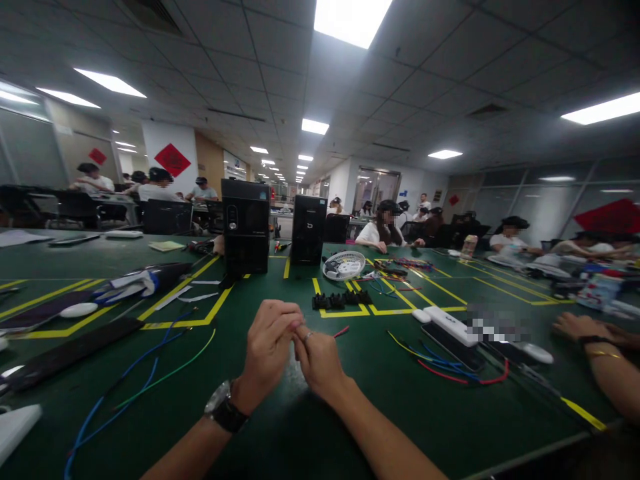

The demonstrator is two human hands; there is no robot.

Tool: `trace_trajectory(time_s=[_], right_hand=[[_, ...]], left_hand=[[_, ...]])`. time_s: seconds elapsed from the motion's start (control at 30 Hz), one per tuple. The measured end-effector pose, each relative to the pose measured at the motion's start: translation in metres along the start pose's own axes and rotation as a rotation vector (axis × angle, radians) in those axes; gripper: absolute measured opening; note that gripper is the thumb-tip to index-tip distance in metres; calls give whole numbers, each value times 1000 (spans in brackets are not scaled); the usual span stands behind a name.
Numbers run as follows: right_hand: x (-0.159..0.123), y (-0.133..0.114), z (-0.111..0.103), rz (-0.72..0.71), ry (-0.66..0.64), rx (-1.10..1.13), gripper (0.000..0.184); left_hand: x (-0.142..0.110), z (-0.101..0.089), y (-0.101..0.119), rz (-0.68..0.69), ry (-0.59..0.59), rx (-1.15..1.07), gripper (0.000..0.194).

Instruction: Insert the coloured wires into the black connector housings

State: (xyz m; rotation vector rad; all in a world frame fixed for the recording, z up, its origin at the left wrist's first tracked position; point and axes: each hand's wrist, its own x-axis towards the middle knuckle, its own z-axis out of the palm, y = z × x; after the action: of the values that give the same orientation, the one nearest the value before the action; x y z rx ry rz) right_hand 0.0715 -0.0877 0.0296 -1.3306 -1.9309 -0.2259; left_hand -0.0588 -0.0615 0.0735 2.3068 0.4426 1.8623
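My left hand (270, 347), with a watch (226, 405) on its wrist, is closed, its fingertips pressed against my right hand's. A ring shows on my right hand (320, 360), which is also closed in a pinch. Whatever the fingers hold is hidden between them. A short red wire (341, 331) shows just beyond my right hand; I cannot tell whether it is held or lies on the table. Blue wires (113, 393) and a green wire (185, 365) lie left of my hands. Ahead is a row of black terminal blocks or similar parts (341, 300).
The green table (280, 440) bears yellow tape lines. Two black boxes (245, 227) (307, 230) and a white basket (344, 265) stand ahead. Rightward lie a white device (450, 325), coloured wires (445, 363) and another person's hand (583, 328). A dark long strip (70, 353) lies left.
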Motion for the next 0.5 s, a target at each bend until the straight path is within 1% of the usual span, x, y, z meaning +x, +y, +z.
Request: trace_trajectory(time_s=[0.13,0.23,0.3,0.4,0.5], right_hand=[[1,-4,-5,41,-66,-40,26],[1,-5,-7,55,-95,-62,26],[1,-6,-7,65,-104,-41,26],[2,-10,-6,83,-121,71,26],[3,-13,-2,118,-131,216,27]], left_hand=[[6,2,-5,-408,106,-113,25],[5,2,-15,-629,184,-233,25],[3,3,-23,-762,253,-364,28],[1,5,-33,-910,357,-580,29],[-2,7,-38,-942,428,-719,30]])
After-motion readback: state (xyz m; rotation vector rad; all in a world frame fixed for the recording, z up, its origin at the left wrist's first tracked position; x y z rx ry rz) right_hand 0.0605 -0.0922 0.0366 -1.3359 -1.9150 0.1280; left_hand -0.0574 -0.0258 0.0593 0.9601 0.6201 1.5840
